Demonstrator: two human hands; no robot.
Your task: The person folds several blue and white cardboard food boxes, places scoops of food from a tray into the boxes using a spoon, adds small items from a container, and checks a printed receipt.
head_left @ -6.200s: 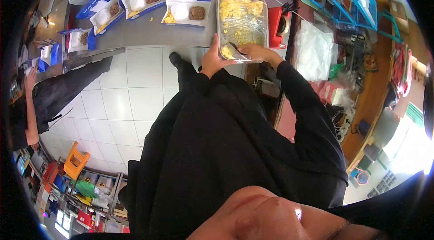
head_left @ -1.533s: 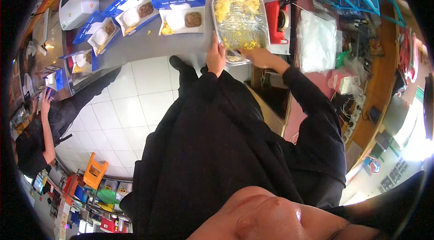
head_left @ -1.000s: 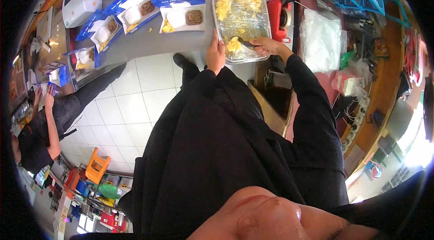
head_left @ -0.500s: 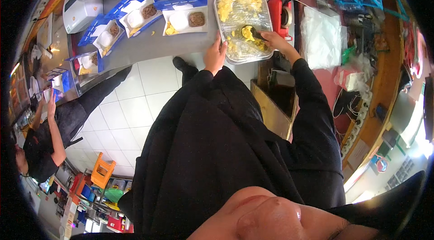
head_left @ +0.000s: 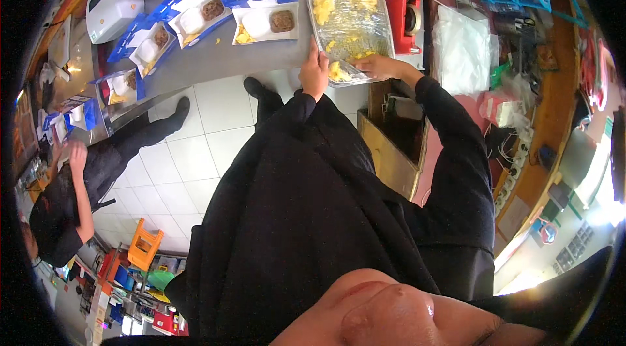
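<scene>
Left hand: my left hand (head_left: 314, 73) grips the near left edge of the foil tray (head_left: 385, 3), fingers curled over the rim, thumb side on the counter edge.
Right hand: my right hand (head_left: 375, 65) rests at the tray's near right corner, fingers bent and closed around something slim. I cannot tell for certain what the utensil is; only a pale sliver shows under the fingers.
Foil tray: rectangular, lined with clear film, standing on the grey counter (head_left: 215, 52) at its near edge, directly ahead of me.
Yellow food: the yellow food (head_left: 339, 3) lies mostly in the far left part of the tray, with a smaller clump at the near corner between my hands. The middle of the tray shows bare film.
Meal boxes: an open white meal box (head_left: 264, 20) on a blue lid sits just left of the tray, holding a white portion, a brown patty and some yellow food. More such boxes run on to the left along the counter.
Red object: a red tape dispenser (head_left: 404, 13) stands just right of the tray, touching or nearly touching its side.
Plastic bags: a stack of clear bags (head_left: 463, 49) lies further right.
Co-worker: another person in dark clothing (head_left: 85, 189) stands well to my left at the same counter, one arm raised.
</scene>
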